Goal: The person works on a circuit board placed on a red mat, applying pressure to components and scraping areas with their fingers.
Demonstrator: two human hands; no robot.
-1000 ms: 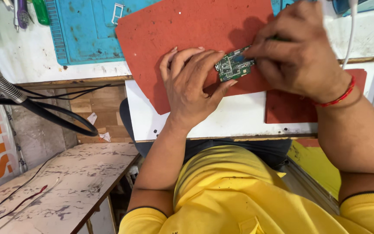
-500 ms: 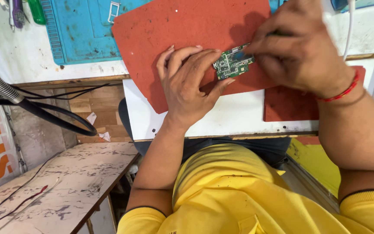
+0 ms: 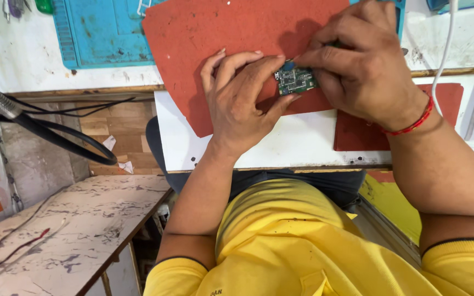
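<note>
A small green circuit board (image 3: 296, 80) lies over a red rubber mat (image 3: 209, 38) on the white worktop. My left hand (image 3: 242, 101) grips the board's left side, thumb under its lower edge and fingers curled over the top. My right hand (image 3: 366, 66) pinches the board's upper right edge with its fingertips; a red thread band circles that wrist. What the right fingers hold besides the board is hidden.
A blue cutting mat (image 3: 102, 30) lies at the back left. A second red mat piece (image 3: 357, 134) sits under my right wrist. A white cable (image 3: 446, 49) runs down at right. Black cables (image 3: 56, 137) loop at left above a marbled low table (image 3: 67, 230).
Both hands with the board have shifted slightly up and right in view; the grip looks the same.
</note>
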